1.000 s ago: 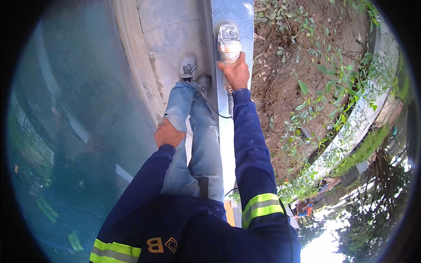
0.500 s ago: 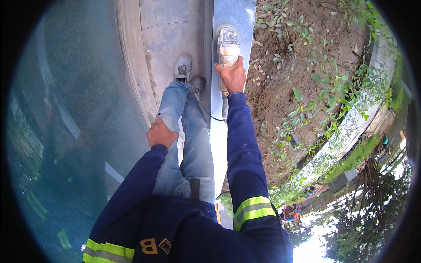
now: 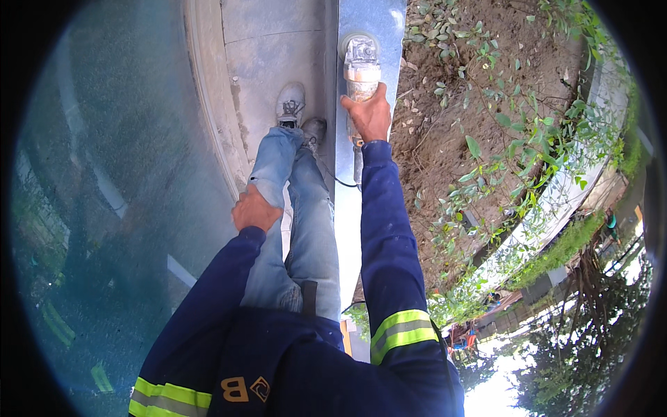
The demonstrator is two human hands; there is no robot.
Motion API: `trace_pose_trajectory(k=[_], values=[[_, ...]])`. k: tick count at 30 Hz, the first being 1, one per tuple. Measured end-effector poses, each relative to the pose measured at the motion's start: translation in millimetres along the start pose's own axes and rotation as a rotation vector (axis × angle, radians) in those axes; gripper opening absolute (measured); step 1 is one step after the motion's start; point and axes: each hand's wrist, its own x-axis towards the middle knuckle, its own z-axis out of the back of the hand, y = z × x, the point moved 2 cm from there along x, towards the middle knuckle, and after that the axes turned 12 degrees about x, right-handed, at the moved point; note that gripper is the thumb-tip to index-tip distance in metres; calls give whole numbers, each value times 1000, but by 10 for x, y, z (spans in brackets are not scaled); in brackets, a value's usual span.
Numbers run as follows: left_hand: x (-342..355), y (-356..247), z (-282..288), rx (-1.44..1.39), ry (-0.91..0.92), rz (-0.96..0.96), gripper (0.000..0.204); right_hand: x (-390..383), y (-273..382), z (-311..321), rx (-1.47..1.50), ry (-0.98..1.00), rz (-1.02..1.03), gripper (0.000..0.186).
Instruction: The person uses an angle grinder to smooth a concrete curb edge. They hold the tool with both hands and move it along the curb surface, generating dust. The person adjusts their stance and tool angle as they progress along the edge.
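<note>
My right hand [image 3: 369, 115] is closed around the dusty body of an angle grinder [image 3: 362, 73]. The grinder's round disc [image 3: 345, 47] lies against the top of a long, smooth grey ledge [image 3: 353, 17], mostly hidden under the tool's head. A dark power cord [image 3: 340, 182] trails from the grinder's rear end over the ledge's left edge. On the left, my left hand [image 3: 256, 210] grips my jeans-clad left knee [image 3: 267, 182], its fingers partly out of sight. It holds no tool.
My grey shoes [image 3: 290, 104] stand on a narrow concrete walkway [image 3: 274, 48] between the ledge and a large glass pane [image 3: 139, 139] on the left. Right of the ledge is a soil bed [image 3: 445, 139] with leafy plants [image 3: 514, 167].
My right hand and the grinder have moved slightly farther along the ledge, away from me. The left hand stays on the knee.
</note>
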Motion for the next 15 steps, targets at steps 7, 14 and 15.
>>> trace_pose_trajectory(k=[7,14,15], values=[[22,32,-48,6,-29,-9,74,46,-153,63,81,-71,12,75],[12,12,-12,9,-24,-10,72,-81,-26,-7,16,18,-34,77],[17,25,-39,17,-33,-13,71,-46,-12,-5,24,5,-26,77]])
